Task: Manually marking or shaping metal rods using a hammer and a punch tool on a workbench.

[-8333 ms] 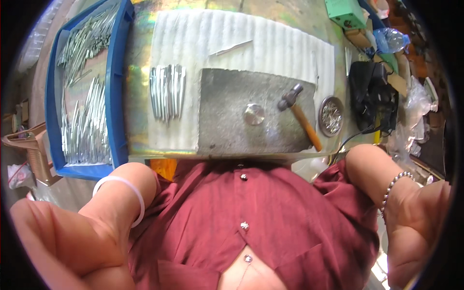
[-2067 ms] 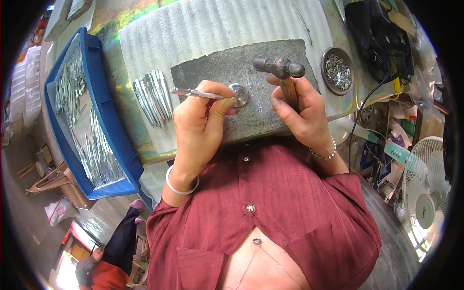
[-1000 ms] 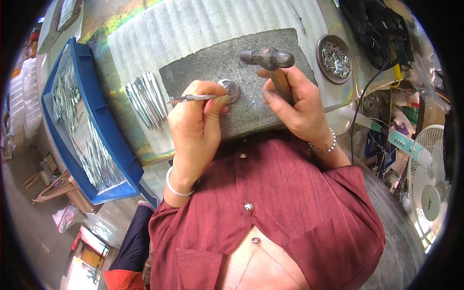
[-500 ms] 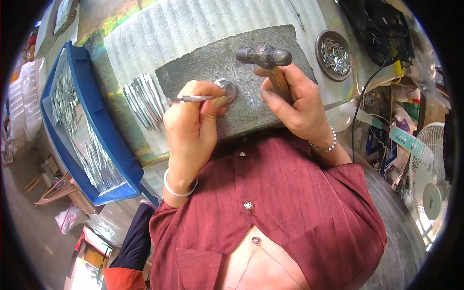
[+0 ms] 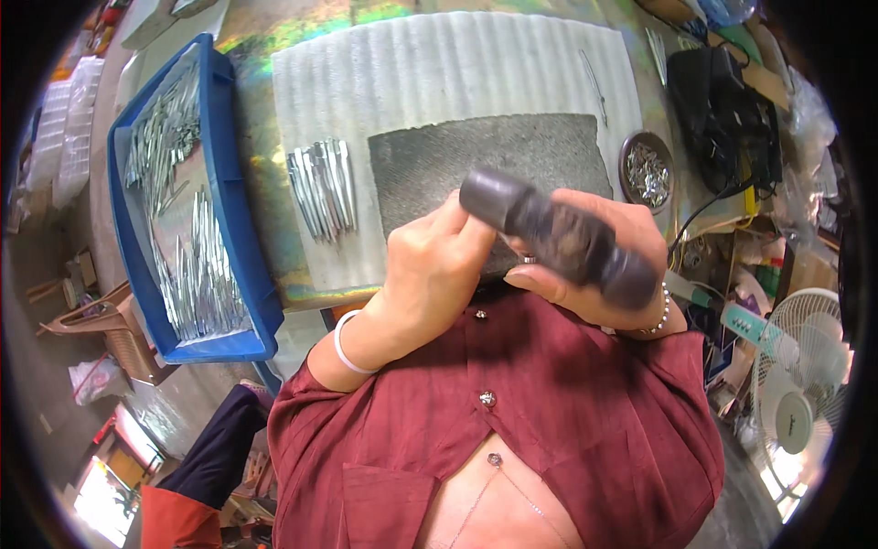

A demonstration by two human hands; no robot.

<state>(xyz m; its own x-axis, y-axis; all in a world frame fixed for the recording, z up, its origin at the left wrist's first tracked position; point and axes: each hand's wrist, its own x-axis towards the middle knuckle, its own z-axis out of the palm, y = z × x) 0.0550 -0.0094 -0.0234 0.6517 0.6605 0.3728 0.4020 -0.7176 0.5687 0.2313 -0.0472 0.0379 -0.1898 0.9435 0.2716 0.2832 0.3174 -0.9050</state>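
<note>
My right hand (image 5: 631,229) grips a ball-peen hammer (image 5: 558,229) raised close to the camera. Its dark steel head is blurred and covers the handle. Beside it, my left hand (image 5: 434,265) is closed in a pinch. A sliver of a thin metal rod (image 5: 508,243) shows by its fingertips, mostly hidden by the hammer. Behind both hands lies a dark, rough slab (image 5: 485,151). The round metal piece seen earlier on the slab is out of sight.
White foam sheeting (image 5: 439,64) lies under the slab. Several flat metal strips (image 5: 322,188) rest to the left, next to a blue tray (image 5: 261,293) of similar pieces. On the right are a bowl (image 5: 626,169) of small metal parts, a black bag (image 5: 709,101) and a fan (image 5: 796,366).
The hammer has risen toward the camera and its head has turned. Both hands sit lower in the picture and nearer each other. The view has shifted, and the slab appears farther right and lower.
</note>
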